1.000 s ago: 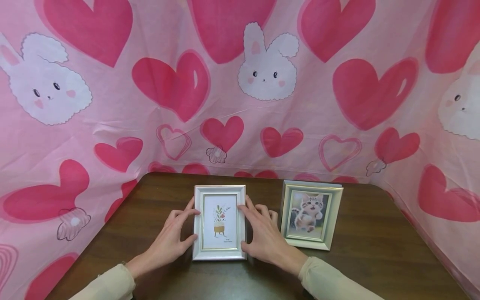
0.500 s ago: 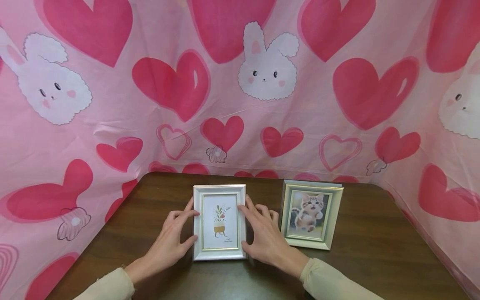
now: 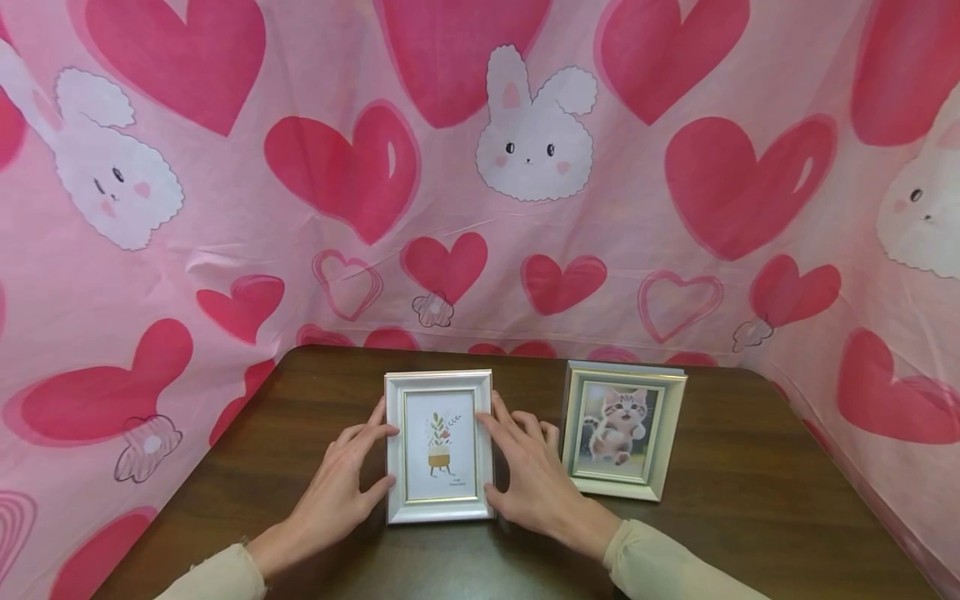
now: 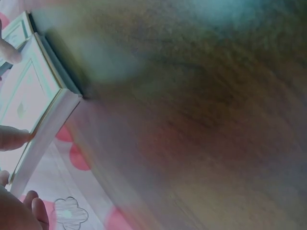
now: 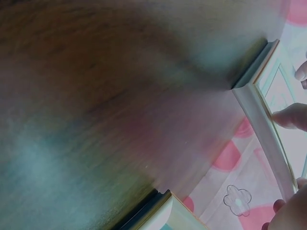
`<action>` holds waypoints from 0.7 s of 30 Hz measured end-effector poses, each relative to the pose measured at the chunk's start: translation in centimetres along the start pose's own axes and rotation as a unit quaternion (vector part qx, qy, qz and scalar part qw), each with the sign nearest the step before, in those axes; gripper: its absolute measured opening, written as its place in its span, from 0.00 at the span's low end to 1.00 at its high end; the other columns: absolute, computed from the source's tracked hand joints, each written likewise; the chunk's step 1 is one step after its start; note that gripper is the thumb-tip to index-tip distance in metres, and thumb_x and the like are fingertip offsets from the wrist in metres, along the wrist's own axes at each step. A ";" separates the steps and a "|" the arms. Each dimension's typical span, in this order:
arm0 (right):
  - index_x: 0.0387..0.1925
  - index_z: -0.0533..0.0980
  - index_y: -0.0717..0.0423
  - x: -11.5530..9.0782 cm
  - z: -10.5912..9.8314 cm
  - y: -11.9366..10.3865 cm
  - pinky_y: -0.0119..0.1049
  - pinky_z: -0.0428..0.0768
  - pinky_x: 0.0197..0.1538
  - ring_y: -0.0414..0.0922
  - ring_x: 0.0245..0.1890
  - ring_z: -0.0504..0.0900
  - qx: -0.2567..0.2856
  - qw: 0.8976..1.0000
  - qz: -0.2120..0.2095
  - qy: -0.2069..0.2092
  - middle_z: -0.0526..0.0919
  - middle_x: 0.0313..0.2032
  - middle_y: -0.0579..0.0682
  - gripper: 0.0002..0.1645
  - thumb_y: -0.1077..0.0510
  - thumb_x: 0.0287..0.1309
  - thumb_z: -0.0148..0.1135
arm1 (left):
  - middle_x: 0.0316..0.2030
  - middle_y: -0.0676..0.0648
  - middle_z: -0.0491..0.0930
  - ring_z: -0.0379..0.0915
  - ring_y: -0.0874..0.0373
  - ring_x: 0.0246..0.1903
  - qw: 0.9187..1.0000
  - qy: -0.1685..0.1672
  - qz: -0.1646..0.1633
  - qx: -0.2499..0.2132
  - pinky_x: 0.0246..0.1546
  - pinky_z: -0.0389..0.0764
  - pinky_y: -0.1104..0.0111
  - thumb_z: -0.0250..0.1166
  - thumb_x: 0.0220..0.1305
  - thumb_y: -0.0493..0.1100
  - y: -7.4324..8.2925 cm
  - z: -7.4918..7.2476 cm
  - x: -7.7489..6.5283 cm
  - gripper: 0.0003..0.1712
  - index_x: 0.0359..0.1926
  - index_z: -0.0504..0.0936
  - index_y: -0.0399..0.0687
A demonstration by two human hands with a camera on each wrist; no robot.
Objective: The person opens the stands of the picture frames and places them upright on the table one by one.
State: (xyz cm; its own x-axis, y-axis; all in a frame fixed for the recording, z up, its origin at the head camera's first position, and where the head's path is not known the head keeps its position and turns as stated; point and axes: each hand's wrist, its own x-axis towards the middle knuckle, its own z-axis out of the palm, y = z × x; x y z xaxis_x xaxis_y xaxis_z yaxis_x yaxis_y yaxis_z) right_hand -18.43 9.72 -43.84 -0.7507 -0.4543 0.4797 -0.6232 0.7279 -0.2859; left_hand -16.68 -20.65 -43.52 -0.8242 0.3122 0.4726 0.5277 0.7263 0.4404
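Observation:
A white picture frame (image 3: 439,512) with a gold inner line and a potted-plant print stands on the table in the head view. My left hand (image 3: 339,479) grips its left side, thumb low and index finger higher on the front edge. On the opposite side my right hand (image 3: 538,479) grips it the same way, other fingers behind the edge. In the left wrist view the picture frame (image 4: 45,127) shows its side, with a thumb on the front. The right wrist view shows the picture frame (image 5: 261,124) from its other side, a thumb against the front.
To the right, close by my right hand, a second picture frame (image 3: 625,490) with a kitten photo stands slightly angled. The dark wooden table (image 3: 750,467) is enclosed by a pink cloth (image 3: 630,208) printed with hearts and rabbits.
Both hands keep their grip on the white picture frame, which has barely shifted. The kitten frame stays where it was. The cloth at the left has moved slightly.

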 end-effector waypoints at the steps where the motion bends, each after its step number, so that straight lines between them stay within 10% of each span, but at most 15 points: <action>1: 0.77 0.66 0.45 0.0 0.0 0.0 0.57 0.62 0.59 0.51 0.64 0.68 0.000 1.000 0.000 -0.001 0.53 0.82 0.52 0.59 0.51 0.42 0.84 | 0.82 0.48 0.55 0.70 0.47 0.62 1.000 0.003 0.002 0.000 0.58 0.71 0.43 0.85 0.46 0.31 0.0 0.0 0.0 0.42 0.64 0.79 0.46; 21: 0.77 0.66 0.46 -0.5 0.0 0.3 0.58 0.62 0.58 0.52 0.64 0.68 -0.009 0.999 -0.037 0.032 0.54 0.82 0.53 0.60 0.52 0.41 0.85 | 0.82 0.47 0.52 0.69 0.47 0.70 1.000 0.001 -0.003 -0.013 0.58 0.73 0.43 0.83 0.48 0.28 0.7 0.1 -0.8 0.45 0.67 0.76 0.47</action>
State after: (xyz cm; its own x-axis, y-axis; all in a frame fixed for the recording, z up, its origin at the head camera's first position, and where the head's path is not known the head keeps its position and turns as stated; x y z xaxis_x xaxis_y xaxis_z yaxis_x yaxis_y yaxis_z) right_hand -18.24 10.16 -44.19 -0.6861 -0.4741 0.5518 -0.6727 0.7021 -0.2333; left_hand -15.70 -20.35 -43.62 -0.8268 0.3060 0.4720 0.5278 0.7121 0.4629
